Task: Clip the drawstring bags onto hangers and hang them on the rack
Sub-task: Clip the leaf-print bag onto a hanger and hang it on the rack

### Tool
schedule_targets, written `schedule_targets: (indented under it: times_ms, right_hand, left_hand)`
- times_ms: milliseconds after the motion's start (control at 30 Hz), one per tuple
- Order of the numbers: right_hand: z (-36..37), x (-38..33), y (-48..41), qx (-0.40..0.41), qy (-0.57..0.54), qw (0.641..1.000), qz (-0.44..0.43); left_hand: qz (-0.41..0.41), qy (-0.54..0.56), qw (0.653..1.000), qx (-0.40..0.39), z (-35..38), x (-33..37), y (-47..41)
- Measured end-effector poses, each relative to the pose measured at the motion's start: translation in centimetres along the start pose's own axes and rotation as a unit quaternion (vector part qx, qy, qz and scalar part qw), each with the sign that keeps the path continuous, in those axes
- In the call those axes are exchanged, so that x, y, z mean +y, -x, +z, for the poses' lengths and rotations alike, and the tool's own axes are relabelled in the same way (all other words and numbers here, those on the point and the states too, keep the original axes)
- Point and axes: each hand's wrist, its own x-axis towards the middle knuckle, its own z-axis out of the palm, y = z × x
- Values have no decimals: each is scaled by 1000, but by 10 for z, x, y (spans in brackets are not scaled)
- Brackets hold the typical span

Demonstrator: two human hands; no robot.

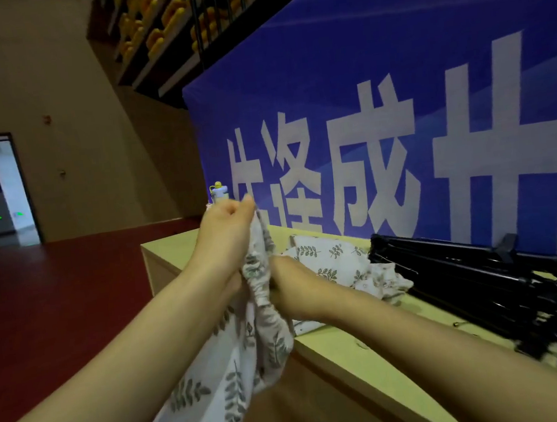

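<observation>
Both hands [227, 230] grip leaf-print bag [264, 319]; black hangers [476, 279] on table [347, 351].

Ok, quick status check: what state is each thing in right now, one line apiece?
Left hand: raised, closed on the top of the held bag.
Right hand: lower, gripping the gathered neck.
Held drawstring bag: bunched at the neck, body hanging in front of the table, no hanger on it.
Second bag: lying crumpled on the table.
Black hangers: piled on the table, untouched.
</observation>
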Motion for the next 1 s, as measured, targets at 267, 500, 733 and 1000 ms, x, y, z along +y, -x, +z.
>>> schedule_targets:
  times_ms: [267, 500, 733, 1000]
  right_hand:
    - [-21, 61, 54, 45, -74, 983, 162]
    - [1, 50, 52, 93, 4, 993, 76]
    - [-4, 86, 36, 39, -217, 936, 274]
    - [-21, 89, 41, 103, -124, 958, 236]
  left_hand:
    - [-122, -113, 979, -119, 9, -69, -21]
    - [-112, -113, 969, -191, 44, -64, -19]
    - [-58, -185, 956, -221, 45, -70, -21]
    - [-139, -49, 974, -174, 84, -84, -40]
